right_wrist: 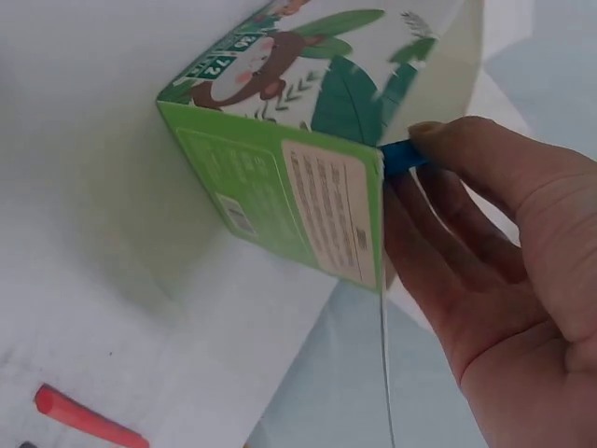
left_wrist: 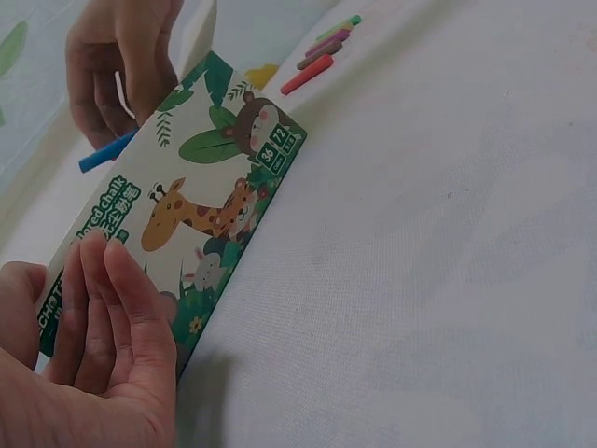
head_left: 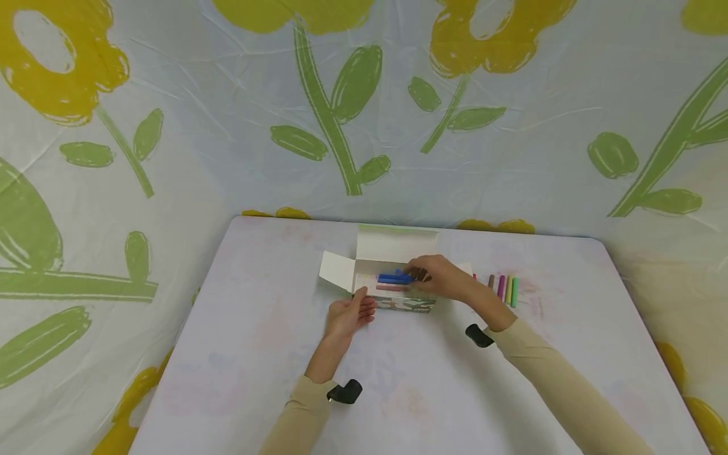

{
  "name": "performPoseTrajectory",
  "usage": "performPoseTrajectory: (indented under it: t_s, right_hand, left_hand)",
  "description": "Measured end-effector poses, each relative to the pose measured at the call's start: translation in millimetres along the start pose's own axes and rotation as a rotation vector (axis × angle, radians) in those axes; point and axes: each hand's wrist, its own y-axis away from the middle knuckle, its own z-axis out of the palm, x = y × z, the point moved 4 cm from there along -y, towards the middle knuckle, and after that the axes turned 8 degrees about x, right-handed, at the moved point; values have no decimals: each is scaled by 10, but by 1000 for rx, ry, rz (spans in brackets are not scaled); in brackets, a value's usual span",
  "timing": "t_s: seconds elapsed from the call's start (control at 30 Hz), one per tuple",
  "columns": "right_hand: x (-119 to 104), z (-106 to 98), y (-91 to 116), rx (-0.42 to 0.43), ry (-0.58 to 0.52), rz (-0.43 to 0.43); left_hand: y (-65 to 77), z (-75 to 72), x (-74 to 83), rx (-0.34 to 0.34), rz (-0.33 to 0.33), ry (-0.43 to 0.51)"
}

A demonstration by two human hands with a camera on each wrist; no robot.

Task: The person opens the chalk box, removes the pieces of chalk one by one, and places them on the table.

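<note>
An open cardboard box of colored chalk [head_left: 406, 305] with cartoon animals on its front lies on the table, lid and side flaps spread. My left hand [head_left: 344, 316] holds its front wall near the left corner, thumb at the top edge and fingers against the printed face [left_wrist: 191, 210]. Over the right end of the box, my right hand [head_left: 443, 278] pinches a blue chalk stick [right_wrist: 403, 157] between thumb and fingers. Inside the box, blue chalk [head_left: 392, 278] and a reddish-brown stick [head_left: 389, 287] show; part of the inside is hidden by the right hand.
To the right of the box, several chalk sticks lie side by side on the white table [head_left: 256, 354], among them a purple one [head_left: 501, 286], a green one [head_left: 514, 292] and a red one [left_wrist: 306, 75]. A flower-printed curtain [head_left: 227, 126] stands behind the table.
</note>
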Motion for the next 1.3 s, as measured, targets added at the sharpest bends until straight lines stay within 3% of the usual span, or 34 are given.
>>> performPoseTrajectory:
  t_s: [0.27,0.83,1.1,1.3]
  right_hand:
    - [112,-296,204,108,-118,156]
    - [442,-810,887,254,-201,447]
    - [577,-856,1276,290,-254,557]
    - [728,-695,1509,301,-345,580]
  left_hand:
    - [1,7,17,0,-14,3]
    - [-25,-10,27,-2,-14,-1]
    - [-50,-6,1,-1,-16,-3]
    - [-45,4,2,-7,-11,2]
